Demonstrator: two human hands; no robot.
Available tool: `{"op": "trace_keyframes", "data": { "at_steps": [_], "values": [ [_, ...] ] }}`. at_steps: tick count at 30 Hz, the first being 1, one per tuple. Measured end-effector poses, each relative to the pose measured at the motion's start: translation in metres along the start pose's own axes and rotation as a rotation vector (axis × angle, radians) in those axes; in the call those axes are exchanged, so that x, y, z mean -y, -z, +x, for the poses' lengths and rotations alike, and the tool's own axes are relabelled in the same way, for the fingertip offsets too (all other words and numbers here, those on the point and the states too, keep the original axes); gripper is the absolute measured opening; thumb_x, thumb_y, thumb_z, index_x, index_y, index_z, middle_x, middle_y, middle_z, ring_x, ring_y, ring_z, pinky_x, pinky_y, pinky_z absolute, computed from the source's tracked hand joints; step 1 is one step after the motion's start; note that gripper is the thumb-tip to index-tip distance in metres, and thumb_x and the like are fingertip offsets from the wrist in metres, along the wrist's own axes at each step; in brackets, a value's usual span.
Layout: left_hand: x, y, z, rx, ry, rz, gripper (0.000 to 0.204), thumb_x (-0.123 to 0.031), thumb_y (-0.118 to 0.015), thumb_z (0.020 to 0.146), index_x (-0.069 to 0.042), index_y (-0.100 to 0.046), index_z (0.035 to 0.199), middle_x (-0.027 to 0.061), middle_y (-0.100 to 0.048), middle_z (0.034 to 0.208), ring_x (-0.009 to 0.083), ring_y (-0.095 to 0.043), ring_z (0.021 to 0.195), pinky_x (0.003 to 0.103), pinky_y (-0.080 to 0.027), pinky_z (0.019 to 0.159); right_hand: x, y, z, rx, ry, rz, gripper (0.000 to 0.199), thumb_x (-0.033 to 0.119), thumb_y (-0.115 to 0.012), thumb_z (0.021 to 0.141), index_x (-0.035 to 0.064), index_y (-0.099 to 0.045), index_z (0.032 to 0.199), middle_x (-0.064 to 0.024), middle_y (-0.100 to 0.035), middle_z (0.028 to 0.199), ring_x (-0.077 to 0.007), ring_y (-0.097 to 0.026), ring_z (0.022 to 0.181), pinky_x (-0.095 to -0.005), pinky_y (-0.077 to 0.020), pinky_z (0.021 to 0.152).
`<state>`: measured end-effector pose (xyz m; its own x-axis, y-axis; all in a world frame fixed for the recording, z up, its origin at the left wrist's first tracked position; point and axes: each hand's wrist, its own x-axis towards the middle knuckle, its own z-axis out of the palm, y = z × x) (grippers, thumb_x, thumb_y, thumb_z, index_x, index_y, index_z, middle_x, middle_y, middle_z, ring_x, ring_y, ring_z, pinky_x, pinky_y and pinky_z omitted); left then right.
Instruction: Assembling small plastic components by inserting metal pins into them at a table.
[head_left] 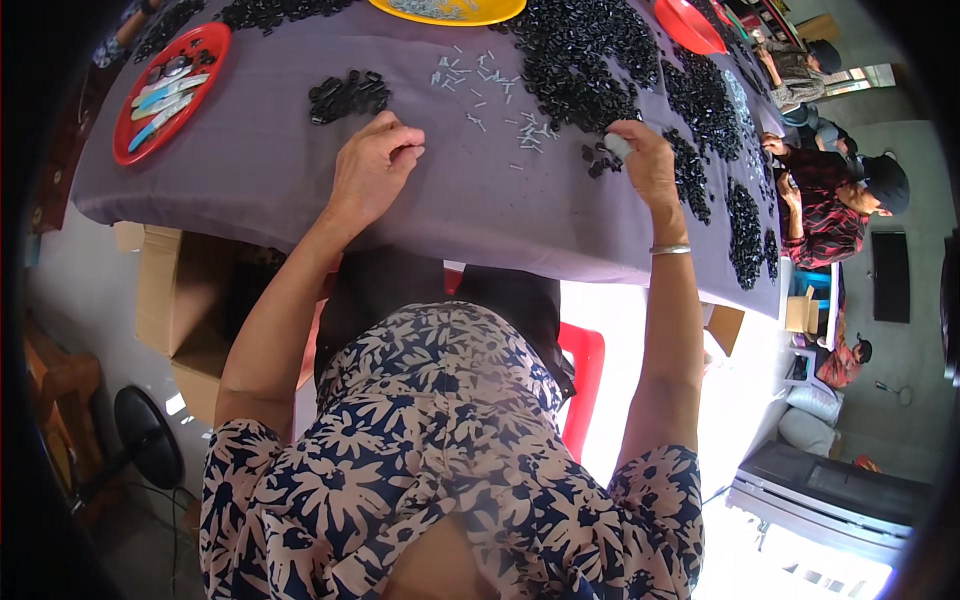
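Note:
My left hand [375,168] is closed over the purple tablecloth, thumb and fingers pinched together; what they hold, if anything, is hidden. Just beyond it lies a small heap of black plastic pieces [348,97]. My right hand [648,168], with a whitish cover on one finger and a bangle at the wrist, is curled at the near edge of a large spread of small black pieces [580,65]. Whatever is in its fingertips is too small to make out. Between the hands, small pale grey pins [535,130] lie scattered on the cloth.
A red tray [140,145] with knife-like tools stands at the left. At the far edge are a yellow tray [450,12] of pale pins and a red bowl [690,25]. Other people [835,200] sit along the right. Cardboard boxes [160,290] stand under the table.

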<state>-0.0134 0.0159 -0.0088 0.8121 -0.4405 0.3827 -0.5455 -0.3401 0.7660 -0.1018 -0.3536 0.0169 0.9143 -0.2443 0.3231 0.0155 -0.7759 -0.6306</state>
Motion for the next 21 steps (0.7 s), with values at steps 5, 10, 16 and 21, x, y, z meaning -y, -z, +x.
{"op": "trace_keyframes", "data": {
  "at_steps": [5,10,16,21],
  "values": [
    [0.000,0.001,-0.001,-0.006,-0.006,0.021,0.009,-0.007,-0.067,0.082,-0.006,-0.068,0.091,0.0048,-0.061,0.086,0.0231,-0.063,0.075,0.033,-0.048,0.068,-0.002,0.030,-0.016,-0.068,-0.113,0.083,0.017,0.001,-0.068,0.086,0.0017,-0.068,0.103,0.0035,-0.064,0.088,-0.0050,-0.055,0.081,-0.0194,-0.0447,0.075],
    [0.001,0.001,0.000,-0.005,-0.020,0.041,0.009,-0.007,-0.067,0.082,-0.006,-0.068,0.091,0.0049,-0.061,0.086,0.0232,-0.063,0.076,0.033,-0.048,0.069,0.021,0.025,-0.033,0.004,-0.123,0.069,0.014,-0.001,-0.064,0.087,0.0015,-0.069,0.101,0.0043,-0.064,0.087,-0.0048,-0.056,0.080,-0.0197,-0.0447,0.073],
    [0.002,-0.001,-0.001,-0.007,-0.007,0.005,0.009,-0.007,-0.067,0.082,-0.006,-0.067,0.091,0.0047,-0.060,0.085,0.0232,-0.063,0.076,0.033,-0.048,0.069,0.030,0.006,-0.032,-0.020,-0.081,-0.111,0.019,-0.004,-0.063,0.084,0.0040,-0.069,0.099,-0.0022,-0.069,0.081,-0.0080,-0.060,0.073,-0.0234,-0.0481,0.068],
    [0.000,0.001,-0.002,-0.005,0.001,0.033,0.010,-0.007,-0.067,0.082,-0.006,-0.068,0.091,0.0046,-0.061,0.085,0.0232,-0.063,0.075,0.033,-0.049,0.068,0.042,0.002,-0.035,0.032,-0.079,-0.143,0.018,-0.001,-0.067,0.077,0.0055,-0.069,0.094,-0.0115,-0.069,0.085,-0.0232,-0.068,0.074,-0.0323,-0.0521,0.068]
  ]
}}
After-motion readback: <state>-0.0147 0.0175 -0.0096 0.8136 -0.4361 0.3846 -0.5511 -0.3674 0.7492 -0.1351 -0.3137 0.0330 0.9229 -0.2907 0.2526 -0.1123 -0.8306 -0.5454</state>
